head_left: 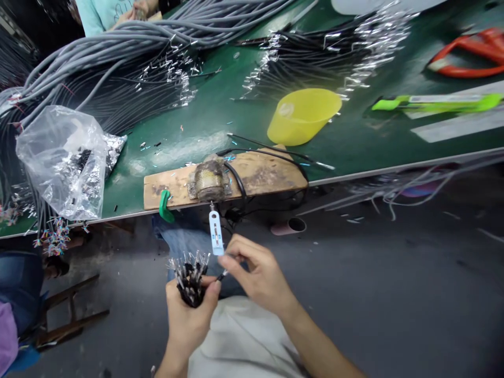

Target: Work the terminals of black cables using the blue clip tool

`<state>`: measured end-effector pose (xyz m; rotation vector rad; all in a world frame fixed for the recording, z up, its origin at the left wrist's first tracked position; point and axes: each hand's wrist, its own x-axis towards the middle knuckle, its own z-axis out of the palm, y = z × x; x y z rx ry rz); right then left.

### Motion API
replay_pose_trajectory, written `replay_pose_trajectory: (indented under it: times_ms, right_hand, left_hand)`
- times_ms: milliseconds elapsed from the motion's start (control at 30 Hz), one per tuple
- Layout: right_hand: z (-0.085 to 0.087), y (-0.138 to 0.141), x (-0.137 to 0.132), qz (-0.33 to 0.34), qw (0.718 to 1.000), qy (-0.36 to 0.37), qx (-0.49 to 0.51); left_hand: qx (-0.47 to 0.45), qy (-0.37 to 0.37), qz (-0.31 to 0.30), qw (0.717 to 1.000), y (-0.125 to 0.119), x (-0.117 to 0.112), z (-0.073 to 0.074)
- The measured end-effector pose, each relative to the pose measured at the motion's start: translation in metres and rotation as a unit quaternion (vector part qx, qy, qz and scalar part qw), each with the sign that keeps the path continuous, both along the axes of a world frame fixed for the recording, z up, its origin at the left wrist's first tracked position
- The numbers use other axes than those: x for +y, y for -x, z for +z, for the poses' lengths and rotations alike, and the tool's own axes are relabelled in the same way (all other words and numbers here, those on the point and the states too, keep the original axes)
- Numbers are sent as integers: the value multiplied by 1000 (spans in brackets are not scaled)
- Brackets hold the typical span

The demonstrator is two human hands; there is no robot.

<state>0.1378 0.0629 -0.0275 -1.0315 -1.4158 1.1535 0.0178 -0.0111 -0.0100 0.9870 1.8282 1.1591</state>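
Observation:
A bundle of black cables with bare silvery wire ends sits in my left hand, fingers wrapped round it. Between that hand's thumb and forefinger one cable end points out toward the right. My right hand is closed in a pinch just above this end; what lies between its fingertips is too small to make out. Right by those fingertips is a light-blue plastic piece with a slot. It is fixed to the shaft of a small motor, mounted on a wooden board.
A green clamp grips the board at the table edge. On the green table lie grey cables, black wires, a clear plastic bag, a yellow ring, a green cutter knife and orange-handled scissors. A co-worker is across.

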Motion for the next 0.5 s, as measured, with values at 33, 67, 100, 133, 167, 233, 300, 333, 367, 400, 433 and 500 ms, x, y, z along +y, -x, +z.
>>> replay_pose_trajectory:
  times_ms: [33, 67, 100, 133, 167, 233, 300, 333, 367, 400, 433, 500]
  right_hand:
    - [-1, -4, 3, -54, 999, 1, -5]
    - [-2, -8, 5, -93, 996, 3, -6]
    - [-3, -11, 6, -100, 995, 6, -3]
    - [-3, -13, 6, -70, 997, 10, 2]
    - [-2, -14, 6, -15, 1000, 14, 9]
    - [-1, -12, 2, 88, 996, 16, 20]
    - [0, -6, -3, 111, 993, 16, 31]
    - [0, -3, -5, 104, 993, 23, 40]
    - [-1, 0, -6, 103, 993, 39, 52]
    - [-2, 3, -7, 115, 989, 63, 64]
    - [-4, 5, -7, 131, 984, 93, 75]
    - [-7, 7, -4, 138, 975, 148, 96]
  left_hand:
    - [-3, 8, 13, 1000, 0, -1, -1]
    - [-8, 12, 26, 1000, 0, -3, -2]
    - [-12, 12, 41, 999, 0, -4, -3]
    - [-15, 9, 54, 998, 0, -5, -4]
    - [-15, 7, 61, 998, -1, -5, -5]
    - [-12, 6, 49, 999, -1, -4, -3]
    - [-9, 4, 5, 1000, 0, 0, 1]
    - [-6, 2, -20, 1000, 2, 2, 4]
    - [-5, 0, -44, 999, 3, 4, 7]
    - [-7, 1, -68, 998, 5, 6, 10]
    - [-9, 3, -92, 996, 7, 8, 12]
    - [-24, 17, -115, 993, 10, 9, 15]
